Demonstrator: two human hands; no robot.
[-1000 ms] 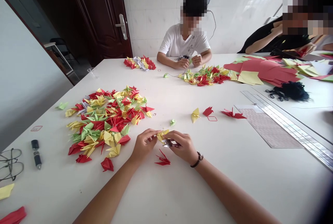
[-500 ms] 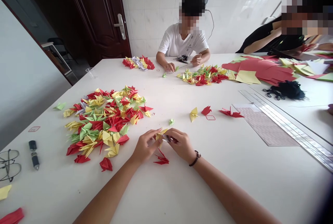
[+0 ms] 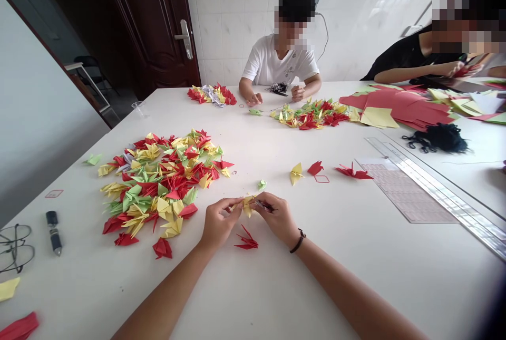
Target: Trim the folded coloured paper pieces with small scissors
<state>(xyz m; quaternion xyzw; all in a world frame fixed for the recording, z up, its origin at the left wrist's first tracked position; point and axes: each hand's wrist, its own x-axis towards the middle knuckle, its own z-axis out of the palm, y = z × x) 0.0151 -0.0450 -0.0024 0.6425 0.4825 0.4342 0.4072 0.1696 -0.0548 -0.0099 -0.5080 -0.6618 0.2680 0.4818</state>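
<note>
My left hand (image 3: 217,224) and my right hand (image 3: 276,217) meet over the white table (image 3: 316,266), both pinching a small yellow folded paper crane (image 3: 247,205). A thin dark tool (image 3: 264,205) pokes out of my right fingers; what it is stays unclear. A red paper crane (image 3: 246,240) lies on the table just under my wrists. A dark bracelet (image 3: 298,241) circles my right wrist. A big heap of red, yellow and green folded cranes (image 3: 162,182) sits left of my hands.
Loose cranes (image 3: 296,173) (image 3: 353,172) lie ahead, beside a long clear ruler (image 3: 438,192) and a cutting mat (image 3: 407,192). Glasses (image 3: 13,248) and a dark marker (image 3: 53,232) sit far left. Two people work across the table with paper sheets (image 3: 399,105) and another crane pile (image 3: 312,113).
My hands have shifted slightly and turned the yellow crane between the fingers. The person opposite moved a hand out along the table.
</note>
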